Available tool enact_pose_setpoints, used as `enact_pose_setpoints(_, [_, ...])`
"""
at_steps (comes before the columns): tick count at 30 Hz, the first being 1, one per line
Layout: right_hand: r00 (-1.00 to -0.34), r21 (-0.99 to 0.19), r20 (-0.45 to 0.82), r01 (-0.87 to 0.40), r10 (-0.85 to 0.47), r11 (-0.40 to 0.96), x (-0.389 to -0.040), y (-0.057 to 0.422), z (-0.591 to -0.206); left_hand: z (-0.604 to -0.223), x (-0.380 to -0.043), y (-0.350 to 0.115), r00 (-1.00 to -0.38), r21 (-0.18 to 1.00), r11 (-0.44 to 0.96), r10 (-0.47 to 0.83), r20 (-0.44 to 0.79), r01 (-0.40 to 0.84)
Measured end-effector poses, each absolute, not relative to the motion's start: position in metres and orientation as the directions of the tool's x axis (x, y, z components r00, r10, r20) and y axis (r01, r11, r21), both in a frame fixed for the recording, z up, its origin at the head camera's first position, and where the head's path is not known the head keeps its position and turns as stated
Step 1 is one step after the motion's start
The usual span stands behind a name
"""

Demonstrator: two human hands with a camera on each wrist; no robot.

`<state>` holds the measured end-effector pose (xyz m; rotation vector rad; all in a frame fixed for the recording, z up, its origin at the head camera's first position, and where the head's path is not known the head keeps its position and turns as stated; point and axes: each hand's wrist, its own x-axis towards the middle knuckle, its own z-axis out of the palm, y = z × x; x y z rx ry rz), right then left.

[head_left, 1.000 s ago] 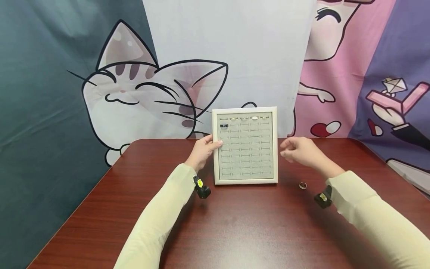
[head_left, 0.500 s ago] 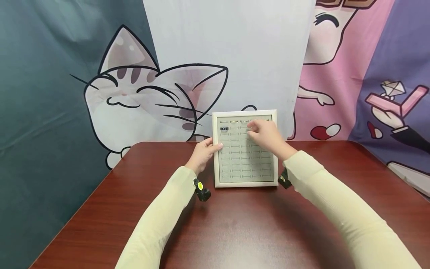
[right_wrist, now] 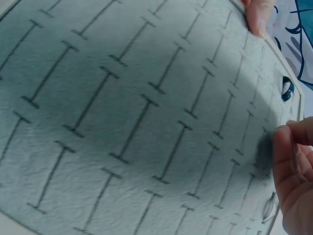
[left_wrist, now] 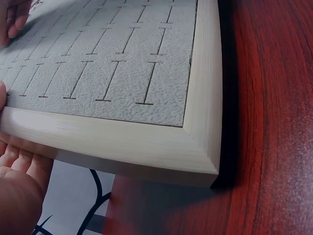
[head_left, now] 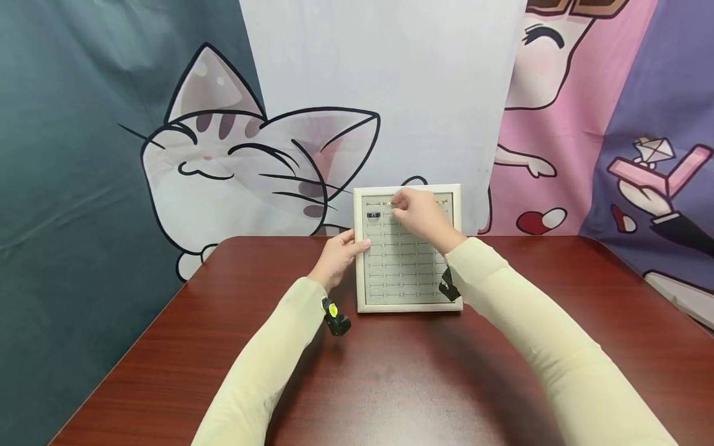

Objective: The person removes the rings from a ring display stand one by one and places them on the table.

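Observation:
A cream-framed ring display board (head_left: 409,266) with a grey slotted pad stands upright on the table. My left hand (head_left: 336,255) grips its left edge, thumb in front and fingers behind. My right hand (head_left: 421,214) is at the top row, thumb and fingertips brought together close to the pad. I cannot tell whether a ring is between them. A dark blue ring (head_left: 373,215) sits in the second row at the left, and a gold-toned ring (head_left: 387,204) in the top row. A silvery ring (right_wrist: 269,208) shows beside the right hand in the right wrist view.
The board rests on a glossy red-brown wooden table (head_left: 357,371). Behind it hangs a cartoon-printed cloth (head_left: 312,49) with a cat figure. Black wrist cameras sit at the left cuff (head_left: 304,297) and right cuff (head_left: 474,260).
My right hand has moved left from beside the board to the top row, covering part of it. The ring on the table is now hidden behind the right sleeve. The left hand keeps its hold.

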<state>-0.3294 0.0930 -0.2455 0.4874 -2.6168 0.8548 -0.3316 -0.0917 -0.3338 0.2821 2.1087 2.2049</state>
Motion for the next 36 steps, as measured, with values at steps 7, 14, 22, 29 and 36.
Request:
enact_pose_setpoints(7, [-0.892,-0.471,0.398,-0.400,-0.216,0.786,-0.333,0.083,-0.239,-0.335,-0.332,-0.091,-0.980,0.995,-0.078,0.178,0.083,0.070])
enact_pose_setpoints(14, [-0.900,-0.453,0.396,-0.362,-0.180,0.814,-0.333,0.078,-0.237,-0.334,-0.331,-0.091,-0.981,0.995,-0.073,0.175,0.080,0.068])
enact_pose_setpoints(22, [-0.902,-0.408,0.388,-0.352,-0.188,0.843,-0.332,0.073,-0.233,-0.334,-0.332,-0.091,-0.982,0.996,-0.055,0.174,0.079,0.070])
enact_pose_setpoints(29, [-0.914,-0.403,0.351,-0.342,-0.201,0.849,-0.332,0.075,-0.232,-0.334,-0.331,-0.090,-0.982,0.995,-0.057,0.167,0.086,0.078])
enact_pose_setpoints(36, [-0.907,-0.456,0.341,-0.390,-0.247,0.800,-0.330,0.083,-0.232,-0.334,-0.330,-0.089,-0.983,0.994,-0.064,0.160,0.093,0.084])
